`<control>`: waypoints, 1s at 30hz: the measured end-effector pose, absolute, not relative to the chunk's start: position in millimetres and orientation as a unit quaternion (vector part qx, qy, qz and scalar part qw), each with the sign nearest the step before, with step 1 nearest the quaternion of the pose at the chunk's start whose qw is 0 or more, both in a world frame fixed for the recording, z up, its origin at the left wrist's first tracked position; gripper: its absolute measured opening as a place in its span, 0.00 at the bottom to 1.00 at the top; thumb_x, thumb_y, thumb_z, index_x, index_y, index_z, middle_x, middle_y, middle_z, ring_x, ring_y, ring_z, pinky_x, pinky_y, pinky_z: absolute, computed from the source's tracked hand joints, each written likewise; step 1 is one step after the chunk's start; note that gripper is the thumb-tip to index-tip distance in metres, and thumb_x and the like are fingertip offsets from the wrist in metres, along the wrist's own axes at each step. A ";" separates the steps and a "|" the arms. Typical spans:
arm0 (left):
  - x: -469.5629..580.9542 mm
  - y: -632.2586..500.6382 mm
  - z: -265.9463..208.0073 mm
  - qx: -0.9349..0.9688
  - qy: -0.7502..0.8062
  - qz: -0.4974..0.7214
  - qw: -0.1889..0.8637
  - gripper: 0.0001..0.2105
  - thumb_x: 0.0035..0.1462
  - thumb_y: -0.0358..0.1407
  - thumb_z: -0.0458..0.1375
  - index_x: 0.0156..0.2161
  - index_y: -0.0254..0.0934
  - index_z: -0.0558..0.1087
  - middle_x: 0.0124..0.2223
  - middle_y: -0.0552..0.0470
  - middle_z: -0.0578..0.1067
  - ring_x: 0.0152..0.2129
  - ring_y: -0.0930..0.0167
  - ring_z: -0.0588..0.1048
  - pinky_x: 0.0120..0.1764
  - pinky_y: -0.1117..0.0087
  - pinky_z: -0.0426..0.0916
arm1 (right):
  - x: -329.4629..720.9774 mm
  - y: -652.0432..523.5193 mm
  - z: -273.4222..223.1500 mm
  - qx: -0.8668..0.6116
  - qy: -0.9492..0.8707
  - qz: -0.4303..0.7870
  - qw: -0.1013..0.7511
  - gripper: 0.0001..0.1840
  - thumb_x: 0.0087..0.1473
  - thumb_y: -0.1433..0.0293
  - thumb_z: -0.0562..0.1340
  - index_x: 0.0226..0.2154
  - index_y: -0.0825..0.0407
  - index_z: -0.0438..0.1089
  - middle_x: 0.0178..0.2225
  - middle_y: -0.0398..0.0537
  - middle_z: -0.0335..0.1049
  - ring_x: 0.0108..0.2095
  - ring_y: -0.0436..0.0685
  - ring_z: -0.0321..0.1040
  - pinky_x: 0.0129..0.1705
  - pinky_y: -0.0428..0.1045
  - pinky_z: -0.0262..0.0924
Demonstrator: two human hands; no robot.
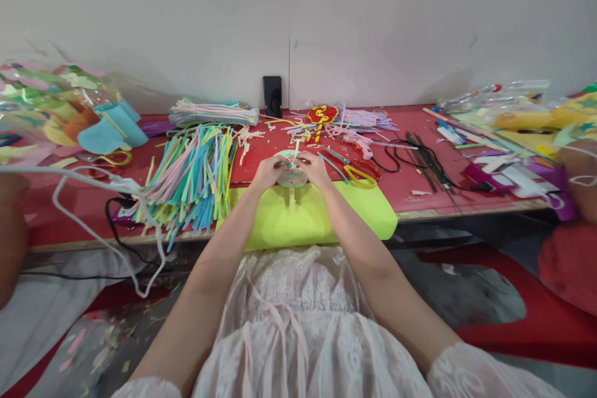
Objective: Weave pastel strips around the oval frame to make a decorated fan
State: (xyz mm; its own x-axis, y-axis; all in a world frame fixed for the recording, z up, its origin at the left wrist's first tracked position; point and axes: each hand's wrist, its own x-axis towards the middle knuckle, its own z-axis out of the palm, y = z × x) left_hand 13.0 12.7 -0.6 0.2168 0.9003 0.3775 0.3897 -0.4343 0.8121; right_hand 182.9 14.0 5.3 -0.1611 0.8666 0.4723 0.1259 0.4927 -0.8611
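Disc: a small, pale round disc (pixel 291 175) is held over the far edge of the yellow-green sheet (pixel 308 214), at the middle of the red table (pixel 410 183).
Left hand (pixel 267 172): the disc's rim is pinched at 9 o'clock, fingers closed on it.
Right hand (pixel 315 168): fingers are closed on the rim at 3 o'clock; a thin green strip (pixel 295 148) rises at 12 o'clock.
Handling: the disc is judged light, thin and easily bent; hold is best taken at the rim, gently.
Nearby: foam strips (pixel 196 183) lie at 9 o'clock, scissors (pixel 359 171) at 3 o'clock, a phone (pixel 272 96) at 12 o'clock.
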 end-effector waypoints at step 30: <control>13.9 23.1 -9.6 0.565 0.427 0.561 0.429 0.11 0.46 0.42 0.58 0.29 0.34 0.68 0.27 0.55 0.71 0.26 0.75 0.71 0.36 0.73 0.67 | 172.1 11.9 4.2 -0.385 -0.619 0.365 0.579 0.18 0.43 0.55 0.63 0.28 0.53 0.72 0.27 0.46 0.72 0.28 0.53 0.69 0.35 0.48 0.63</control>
